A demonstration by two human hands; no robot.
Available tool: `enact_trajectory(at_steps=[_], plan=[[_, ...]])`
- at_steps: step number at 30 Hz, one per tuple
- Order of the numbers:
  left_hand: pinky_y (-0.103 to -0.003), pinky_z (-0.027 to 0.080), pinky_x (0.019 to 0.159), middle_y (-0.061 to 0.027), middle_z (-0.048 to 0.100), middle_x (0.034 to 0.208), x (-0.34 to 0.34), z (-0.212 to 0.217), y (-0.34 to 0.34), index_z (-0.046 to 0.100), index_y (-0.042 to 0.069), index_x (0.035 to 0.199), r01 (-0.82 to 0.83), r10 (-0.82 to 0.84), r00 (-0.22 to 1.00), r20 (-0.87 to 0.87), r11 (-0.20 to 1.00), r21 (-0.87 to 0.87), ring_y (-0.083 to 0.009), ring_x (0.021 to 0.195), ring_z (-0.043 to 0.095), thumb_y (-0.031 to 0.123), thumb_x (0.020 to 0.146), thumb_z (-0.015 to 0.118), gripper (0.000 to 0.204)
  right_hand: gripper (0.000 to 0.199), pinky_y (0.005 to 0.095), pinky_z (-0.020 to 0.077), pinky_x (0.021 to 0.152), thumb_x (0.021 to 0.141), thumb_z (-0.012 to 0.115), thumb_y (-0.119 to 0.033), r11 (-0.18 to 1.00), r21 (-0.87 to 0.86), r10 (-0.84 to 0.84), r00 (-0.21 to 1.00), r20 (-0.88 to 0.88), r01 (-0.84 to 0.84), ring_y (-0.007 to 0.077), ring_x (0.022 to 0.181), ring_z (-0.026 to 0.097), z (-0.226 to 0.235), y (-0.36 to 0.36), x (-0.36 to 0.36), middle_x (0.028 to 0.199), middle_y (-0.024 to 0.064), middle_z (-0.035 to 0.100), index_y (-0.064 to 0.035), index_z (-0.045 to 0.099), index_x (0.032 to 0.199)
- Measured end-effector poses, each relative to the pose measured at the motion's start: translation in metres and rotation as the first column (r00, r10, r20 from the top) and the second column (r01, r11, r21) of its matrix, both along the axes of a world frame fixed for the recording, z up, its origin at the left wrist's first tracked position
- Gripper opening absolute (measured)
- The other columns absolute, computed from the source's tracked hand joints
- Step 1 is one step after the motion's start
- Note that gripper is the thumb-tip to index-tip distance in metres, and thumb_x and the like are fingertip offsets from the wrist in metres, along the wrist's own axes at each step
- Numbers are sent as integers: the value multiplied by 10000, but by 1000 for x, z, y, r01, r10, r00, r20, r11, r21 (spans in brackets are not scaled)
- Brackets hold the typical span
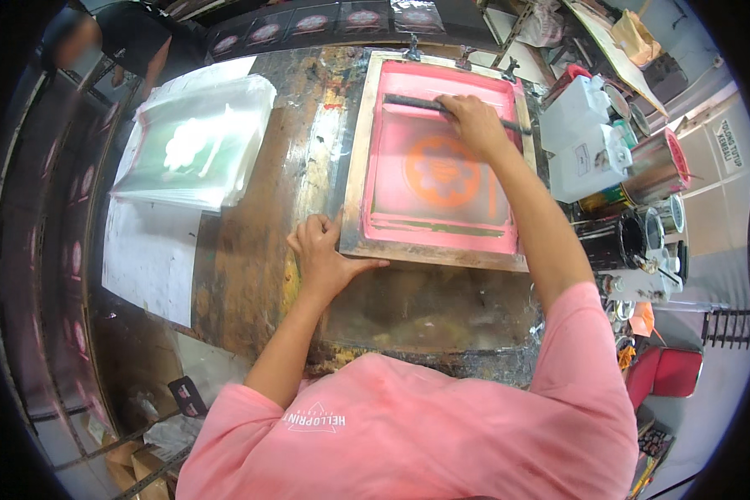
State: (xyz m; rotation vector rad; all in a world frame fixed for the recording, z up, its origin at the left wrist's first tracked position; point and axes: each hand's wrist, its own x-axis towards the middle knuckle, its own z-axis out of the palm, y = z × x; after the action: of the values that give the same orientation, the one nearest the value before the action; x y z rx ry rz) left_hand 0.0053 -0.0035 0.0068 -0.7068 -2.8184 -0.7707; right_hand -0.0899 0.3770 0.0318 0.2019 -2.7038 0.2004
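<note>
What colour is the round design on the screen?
Orange, on the pink mesh of the screen; head view shows it.

Stained worktable (250,250) under wooden screen frame (354,179), plastic sheet stack (200,142), white paper (146,258).

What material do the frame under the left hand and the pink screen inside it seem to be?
Frame: likely bare wood, pale and ink-stained, matte. Pink screen: seemingly a thin coated mesh, since an orange round design shows through. The left hand rests on the frame's corner.
</note>
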Motion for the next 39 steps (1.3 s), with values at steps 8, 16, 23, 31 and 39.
enact_trajectory(at_steps=[8, 16, 23, 31, 39], plan=[[-464, 298, 1011, -118, 541, 1105, -2, 2, 1, 756, 22, 1135, 13, -13, 1000, 16, 999, 45, -312, 1133, 478, 707, 426, 947, 1005, 346, 497, 583, 748, 957, 686, -451, 987, 131, -93, 996, -3, 93, 342, 921, 721, -14, 3, -38, 932, 104, 722, -128, 712, 1080], [-455, 301, 1006, -113, 563, 1125, 0, 0, 0, 765, 30, 1143, 21, -21, 1000, 0, 1000, 18, -313, 1146, 497, 699, 447, 948, 983, 398, 436, 586, 742, 899, 761, -423, 995, 68, -71, 997, -3, 71, 280, 978, 679, -16, -75, 103, 1005, 67, 705, -134, 727, 1170], [-457, 302, 1022, -102, 591, 1162, 1, -6, -3, 773, 45, 1192, 15, -15, 1000, -10, 1000, 23, -290, 1157, 519, 725, 490, 931, 991, 382, 472, 577, 746, 910, 763, -384, 995, 10, -99, 952, 289, 100, 323, 938, 691, 24, -136, 189, 1023, 96, 697, -92, 707, 1149], [-416, 427, 992, -112, 667, 1157, 9, 17, 1, 720, -36, 1264, 0, -4, 1000, 17, 964, 265, -238, 1102, 622, 592, 604, 973, 946, 373, 502, 539, 837, 945, 726, -376, 999, -33, -15, 986, 165, 20, 363, 1031, 639, 56, -137, 197, 1017, 126, 636, -40, 643, 1085], [-325, 522, 876, -113, 712, 1139, -29, 89, 46, 415, -78, 1574, 40, -187, 980, 65, 508, 861, -175, 995, 644, 354, 831, 932, 1003, 366, 490, 427, 867, 954, 676, -460, 956, 208, -99, 891, -443, 209, 298, 914, 669, 162, -122, 138, 926, 85, 699, -95, 674, 989]])
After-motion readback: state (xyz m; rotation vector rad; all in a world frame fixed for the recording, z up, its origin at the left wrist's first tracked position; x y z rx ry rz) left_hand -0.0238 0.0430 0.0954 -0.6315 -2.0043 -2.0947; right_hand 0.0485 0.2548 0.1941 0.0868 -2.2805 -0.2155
